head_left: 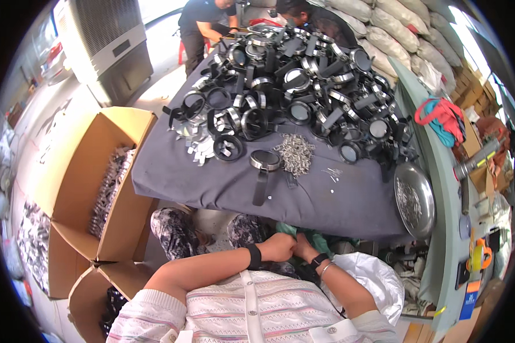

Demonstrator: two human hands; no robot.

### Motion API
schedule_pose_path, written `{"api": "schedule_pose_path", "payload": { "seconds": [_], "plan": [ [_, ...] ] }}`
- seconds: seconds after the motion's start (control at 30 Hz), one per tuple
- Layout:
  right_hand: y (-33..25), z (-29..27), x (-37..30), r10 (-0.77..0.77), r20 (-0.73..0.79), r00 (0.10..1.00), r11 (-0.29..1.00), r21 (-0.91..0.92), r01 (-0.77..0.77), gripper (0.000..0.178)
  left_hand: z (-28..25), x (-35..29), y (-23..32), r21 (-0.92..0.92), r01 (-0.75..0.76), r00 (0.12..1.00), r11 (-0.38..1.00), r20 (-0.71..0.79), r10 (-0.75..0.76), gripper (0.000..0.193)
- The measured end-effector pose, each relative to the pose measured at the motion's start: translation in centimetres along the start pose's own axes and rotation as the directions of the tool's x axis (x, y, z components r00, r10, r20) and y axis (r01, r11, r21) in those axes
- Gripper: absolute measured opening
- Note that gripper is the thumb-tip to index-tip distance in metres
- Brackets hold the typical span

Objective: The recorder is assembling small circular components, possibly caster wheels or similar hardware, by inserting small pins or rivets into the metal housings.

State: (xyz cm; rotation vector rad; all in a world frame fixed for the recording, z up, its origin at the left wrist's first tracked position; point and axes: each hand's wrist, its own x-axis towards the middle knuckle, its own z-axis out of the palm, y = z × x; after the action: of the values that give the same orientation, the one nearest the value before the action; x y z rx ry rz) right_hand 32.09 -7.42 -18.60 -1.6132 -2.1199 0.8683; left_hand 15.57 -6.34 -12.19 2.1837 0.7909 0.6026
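Over my lap, just below the table's near edge, my two hands meet. My left hand is closed like a fist, with a black band on the wrist. Against it sits my right hand, its fingers curled in; that wrist bears a dark watch and a bracelet. What the fingers grip is hidden. Green plastic sheeting shows right behind the hands. Nearest on the table lie a round metal-rimmed lid-like part with a black handle, a pile of small metal pieces and a few loose thin pins.
A large heap of similar handled round parts covers the far table. A steel bowl of small metal pieces stands at its right edge. Open cardboard boxes stand left. Two people work beyond the heap. A white sack lies right.
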Motion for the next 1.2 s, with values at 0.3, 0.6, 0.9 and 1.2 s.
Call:
{"api": "schedule_pose_path", "payload": {
  "seconds": [0.3, 0.6, 0.9, 1.2],
  "plan": [
    [14.5, 3.1, -2.5, 0.264, 0.279, 0.923, 0.759, -0.651, -0.020, 0.038, -7.3, -0.8, 3.5, -0.020, -0.032, 0.960, 0.999, 0.278, 0.037, 0.028],
    [-0.9, -7.2, -2.1, 0.369, 0.492, 0.788, 0.882, -0.454, -0.129, 0.036, -17.4, -2.9, 4.9, -0.252, 0.210, 0.643, 0.945, -0.692, -0.327, 0.041],
    [-13.7, -18.5, -1.9, -0.030, 0.487, 0.873, 0.999, -0.016, 0.043, 0.021, -16.3, 1.1, 1.4, -0.126, 0.170, 0.809, 0.977, -0.548, -0.211, 0.057],
    [-24.5, -20.9, 8.2, -0.348, -0.020, 0.937, 0.923, 0.168, 0.347, 0.016, -16.7, -0.9, 1.8, -0.499, 0.099, 0.839, 0.861, -0.424, -0.342, 0.051]
  ]
}}
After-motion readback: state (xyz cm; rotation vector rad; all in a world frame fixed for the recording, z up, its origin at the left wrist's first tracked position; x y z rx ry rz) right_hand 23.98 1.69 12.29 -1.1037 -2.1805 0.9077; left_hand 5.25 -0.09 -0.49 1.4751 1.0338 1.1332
